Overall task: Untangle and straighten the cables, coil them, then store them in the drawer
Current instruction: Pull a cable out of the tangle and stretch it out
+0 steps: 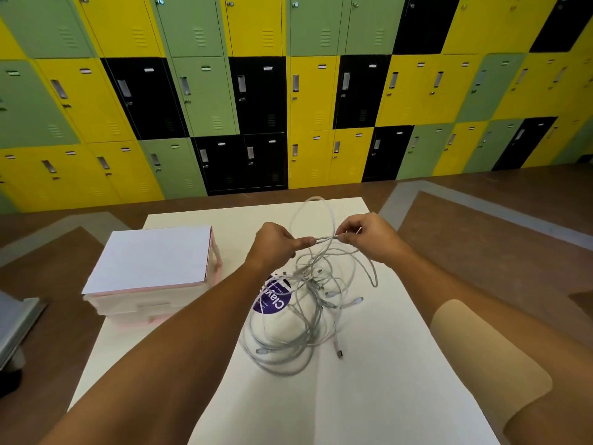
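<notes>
A tangle of several white cables [308, 303] hangs from both hands down onto the white table [369, 396]; loose loops and plug ends lie on the tabletop. My left hand [276, 244] pinches a cable strand above the table's middle. My right hand [365, 234] pinches the same bundle a short way to the right. A short stretch of cable runs taut between them, and a large loop arches up behind the hands. A pink and white drawer box [150, 277] stands at the table's left, its drawers closed.
A round purple sticker [272, 300] lies on the table under the cables. A wall of yellow, green and black lockers [256, 91] stands beyond the table. A grey object [16, 319] sits at the left edge, on the brown floor.
</notes>
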Motion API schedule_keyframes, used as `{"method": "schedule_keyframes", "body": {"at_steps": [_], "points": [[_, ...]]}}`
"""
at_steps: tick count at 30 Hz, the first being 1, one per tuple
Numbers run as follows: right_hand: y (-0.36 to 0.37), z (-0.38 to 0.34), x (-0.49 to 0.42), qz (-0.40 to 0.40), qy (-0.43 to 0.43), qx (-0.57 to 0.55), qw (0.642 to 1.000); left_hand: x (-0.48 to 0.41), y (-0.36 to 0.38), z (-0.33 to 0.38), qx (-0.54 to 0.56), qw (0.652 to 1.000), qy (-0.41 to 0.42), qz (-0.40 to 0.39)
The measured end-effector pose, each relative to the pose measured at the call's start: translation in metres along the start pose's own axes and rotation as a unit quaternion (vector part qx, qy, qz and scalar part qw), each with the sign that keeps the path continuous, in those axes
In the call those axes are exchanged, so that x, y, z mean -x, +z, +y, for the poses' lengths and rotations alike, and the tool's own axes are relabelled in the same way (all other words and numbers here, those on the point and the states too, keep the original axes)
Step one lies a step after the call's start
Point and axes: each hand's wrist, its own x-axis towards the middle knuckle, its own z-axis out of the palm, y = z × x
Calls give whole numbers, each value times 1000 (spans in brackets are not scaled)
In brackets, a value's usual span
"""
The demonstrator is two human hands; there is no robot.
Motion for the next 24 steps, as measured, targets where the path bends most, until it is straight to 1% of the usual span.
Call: {"method": "schedule_keyframes", "body": {"at_steps": [1, 3, 5, 7, 8, 10, 13, 15, 17, 19, 21, 24], "points": [[-3, 1, 0, 7, 5, -1, 1000, -1, -4, -3, 0, 1000, 8, 16], [-10, 7, 1, 18, 26, -30, 999, -1, -10, -9, -3, 1000, 22, 19], [-17, 12, 0, 34, 47, -74, 996, -3, -16, -20, -17, 999, 13, 23], [-25, 18, -2, 76, 67, -119, 988, -4, -20, -31, -34, 998, -7, 49], [-29, 20, -4, 110, 83, -139, 981, -3, -21, -36, -39, 997, -17, 61], [-39, 24, -8, 204, 115, -170, 957, -1, -22, -42, -37, 995, -47, 76], [-59, 34, -17, 345, 142, -202, 906, -5, -22, -59, -17, 990, -109, 86], [-72, 44, -23, 394, 143, -223, 880, -19, -23, -82, -5, 983, -162, 85], [-80, 24, -16, 400, 129, -243, 874, -27, -22, -95, -19, 981, -186, 56], [-80, 12, -17, 382, 101, -261, 881, -10, -24, -76, 4, 984, -171, 45], [-75, 6, -19, 348, 79, -247, 901, 2, -19, -60, 83, 985, -149, 30], [-61, -1, -18, 311, 61, -183, 931, 5, -14, -43, 191, 977, -90, 16]]}}
